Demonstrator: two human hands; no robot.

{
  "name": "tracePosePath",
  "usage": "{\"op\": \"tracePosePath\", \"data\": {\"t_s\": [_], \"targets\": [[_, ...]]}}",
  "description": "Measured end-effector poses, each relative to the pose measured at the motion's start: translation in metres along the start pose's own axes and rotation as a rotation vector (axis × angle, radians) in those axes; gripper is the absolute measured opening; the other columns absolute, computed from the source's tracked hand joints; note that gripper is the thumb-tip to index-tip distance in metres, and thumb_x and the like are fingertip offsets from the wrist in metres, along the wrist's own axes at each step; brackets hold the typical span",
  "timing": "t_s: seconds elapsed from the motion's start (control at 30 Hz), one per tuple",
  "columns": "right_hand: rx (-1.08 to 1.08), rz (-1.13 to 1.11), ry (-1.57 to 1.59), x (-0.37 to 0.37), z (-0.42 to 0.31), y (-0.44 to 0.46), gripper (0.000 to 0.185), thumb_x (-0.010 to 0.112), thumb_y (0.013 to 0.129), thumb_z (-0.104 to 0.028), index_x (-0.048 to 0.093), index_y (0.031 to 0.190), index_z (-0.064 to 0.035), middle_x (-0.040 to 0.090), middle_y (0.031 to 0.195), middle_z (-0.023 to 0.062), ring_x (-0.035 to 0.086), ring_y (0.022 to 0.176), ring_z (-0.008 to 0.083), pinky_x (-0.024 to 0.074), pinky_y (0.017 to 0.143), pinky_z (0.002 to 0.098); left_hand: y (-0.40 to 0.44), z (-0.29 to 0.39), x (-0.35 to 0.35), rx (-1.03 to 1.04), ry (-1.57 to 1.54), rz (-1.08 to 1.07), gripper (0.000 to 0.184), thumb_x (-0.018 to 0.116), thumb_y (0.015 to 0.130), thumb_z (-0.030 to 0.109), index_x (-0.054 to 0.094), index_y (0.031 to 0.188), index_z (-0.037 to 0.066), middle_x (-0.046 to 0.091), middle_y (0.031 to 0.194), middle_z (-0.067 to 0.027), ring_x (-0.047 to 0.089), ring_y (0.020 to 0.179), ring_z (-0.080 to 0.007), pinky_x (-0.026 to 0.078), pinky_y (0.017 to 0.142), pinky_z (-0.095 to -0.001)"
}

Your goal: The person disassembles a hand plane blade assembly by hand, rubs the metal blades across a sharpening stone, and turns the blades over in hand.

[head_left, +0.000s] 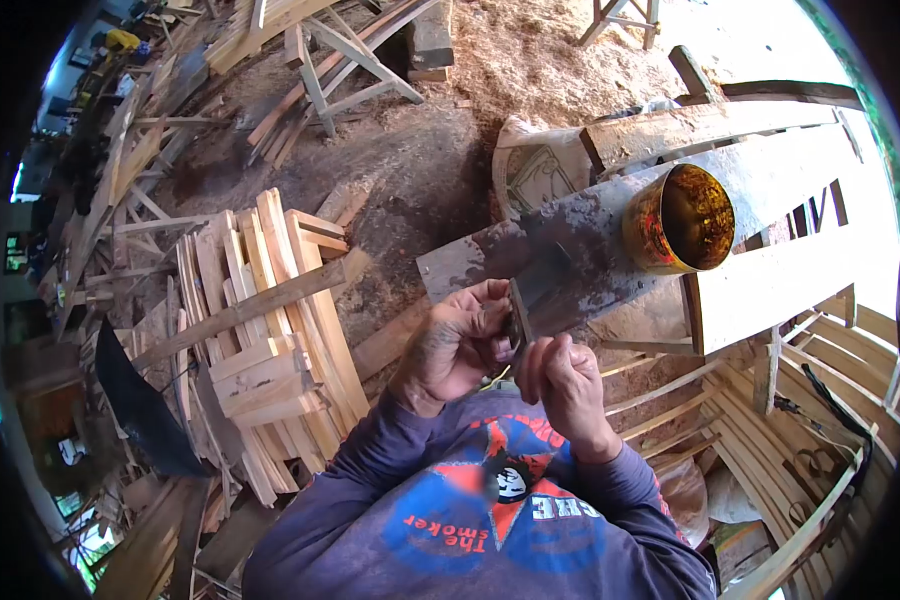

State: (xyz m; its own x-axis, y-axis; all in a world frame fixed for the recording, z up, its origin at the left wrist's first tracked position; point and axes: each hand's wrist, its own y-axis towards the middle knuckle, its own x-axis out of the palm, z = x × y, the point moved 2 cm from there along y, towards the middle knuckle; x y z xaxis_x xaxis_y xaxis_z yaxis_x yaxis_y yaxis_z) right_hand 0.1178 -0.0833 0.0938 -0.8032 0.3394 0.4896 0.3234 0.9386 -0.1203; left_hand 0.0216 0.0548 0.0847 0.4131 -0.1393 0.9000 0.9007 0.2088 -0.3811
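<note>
My left hand (452,345) is closed on a small dark flat piece (520,315), held upright in front of my chest. Close against its right side is my right hand (567,385), its fingers curled in; what they hold, if anything, is hidden. Beyond both hands a long board (500,250) with dark, worn patches runs up to the right. On that board stands a round tin (646,225), stained amber and brown, with its open top showing. A thin yellow strand (497,377) shows below my hands.
Stacked light wood strips (260,340) lie to the left. At the right are a wooden bench (770,290) and long slats (770,440). A printed sack (540,165) sits behind the board. Sawdust (530,50) covers the floor ahead, near a trestle (355,65).
</note>
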Motion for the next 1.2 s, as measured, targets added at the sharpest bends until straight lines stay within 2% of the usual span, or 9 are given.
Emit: {"op": "tracePosePath", "data": {"t_s": [0.1,0.2,0.33,0.43,0.53,0.67,0.77,0.9,1.2], "targets": [[0.298,0.18,0.393,0.014,0.002,0.005,0.042,0.047,0.11,-0.045,0.06,0.105,-0.0058,0.063,0.079,0.0057,0.056,0.065,0.0154,0.047,0.062,0.0289,-0.004,0.01,0.0,0.047,0.227,-0.02,0.029,0.073,0.094,0.006,0.061,0.12,0.003,0.071,0.088,-0.0109,0.068,0.078,-0.019,0.053,0.07,-0.0287],[0.501,0.209,0.612,0.019,0.006,0.004,0.033,0.056,0.108,-0.038,0.061,0.112,-0.0064,0.064,0.084,0.0048,0.058,0.069,0.0147,0.0489,0.064,0.0307,-0.003,0.022,-0.016,0.025,0.468,-0.067,0.025,0.075,0.091,0.001,0.061,0.112,0.003,0.071,0.093,-0.0114,0.071,0.088,-0.0178,0.058,0.079,-0.0313],[0.42,0.151,0.735,-0.007,0.057,-0.005,0.028,0.065,0.104,-0.026,0.062,0.123,-0.0062,0.065,0.09,0.0036,0.062,0.075,0.0137,0.0503,0.068,0.0301,0.021,0.01,-0.057,0.12,0.541,-0.246,0.029,0.083,0.082,-0.002,0.068,0.106,0.003,0.069,0.102,-0.0046,0.063,0.09,-0.0084,0.052,0.084,-0.0262],[0.188,0.56,0.144,-0.048,0.089,-0.003,0.031,0.069,0.101,-0.012,0.062,0.129,-0.0012,0.071,0.098,0.0038,0.064,0.084,0.0104,0.0516,0.074,0.0259,0.038,0.007,-0.091,0.252,1.009,0.321,0.035,0.082,0.088,0.008,0.069,0.12,0.003,0.067,0.103,0.0008,0.055,0.083,-0.0046,0.049,0.081,-0.0221],[0.051,0.776,-0.339,-0.084,0.103,0.013,0.027,0.069,0.099,-0.006,0.065,0.125,0.0012,0.073,0.108,0.0084,0.067,0.093,0.0128,0.055,0.08,0.0288,0.052,0.002,-0.127,0.458,1.237,0.473,0.024,0.076,0.092,0.007,0.071,0.115,0.003,0.068,0.103,-0.0023,0.059,0.083,-0.0086,0.051,0.077,-0.0256],[0.027,0.776,-0.851,-0.1,0.121,0.038,0.029,0.073,0.095,-0.007,0.068,0.123,-0.0019,0.07,0.103,0.0141,0.069,0.086,0.0201,0.0562,0.074,0.0321,0.066,-0.006,-0.124,0.8,1.762,0.327,0.023,0.07,0.091,0.003,0.073,0.113,0.007,0.067,0.109,-0.0111,0.063,0.098,-0.0294,0.052,0.088,-0.0374],[-0.107,0.767,-1.108,-0.093,0.123,0.044,0.027,0.075,0.092,-0.005,0.07,0.119,-0.0025,0.066,0.098,0.0159,0.068,0.081,0.0253,0.0563,0.07,0.0343,0.073,-0.018,-0.112,0.708,2.035,0.205,0.038,0.065,0.091,0.006,0.07,0.129,0.007,0.062,0.137,-0.0062,0.053,0.12,-0.0295,0.04,0.103,-0.0427],[-0.198,0.809,-1.222,-0.089,0.125,0.047,0.024,0.076,0.09,-0.003,0.071,0.113,-0.0021,0.065,0.095,0.0159,0.068,0.079,0.0269,0.0559,0.068,0.0363,0.076,-0.035,-0.117,0.635,2.285,-0.056,0.05,0.057,0.094,0.015,0.062,0.142,0.005,0.046,0.162,-0.0027,0.046,0.127,-0.0317,0.033,0.106,-0.0447],[-0.261,0.867,-1.162,-0.092,0.129,0.062,0.017,0.075,0.09,-0.004,0.071,0.107,-0.0022,0.061,0.09,0.0145,0.064,0.076,0.0291,0.0528,0.066,0.0388,0.096,-0.028,-0.124,0.67,2.235,-0.131,0.048,0.056,0.095,0.015,0.064,0.14,0.004,0.05,0.159,-0.0037,0.043,0.133,-0.0335,0.032,0.103,-0.0484]]}}
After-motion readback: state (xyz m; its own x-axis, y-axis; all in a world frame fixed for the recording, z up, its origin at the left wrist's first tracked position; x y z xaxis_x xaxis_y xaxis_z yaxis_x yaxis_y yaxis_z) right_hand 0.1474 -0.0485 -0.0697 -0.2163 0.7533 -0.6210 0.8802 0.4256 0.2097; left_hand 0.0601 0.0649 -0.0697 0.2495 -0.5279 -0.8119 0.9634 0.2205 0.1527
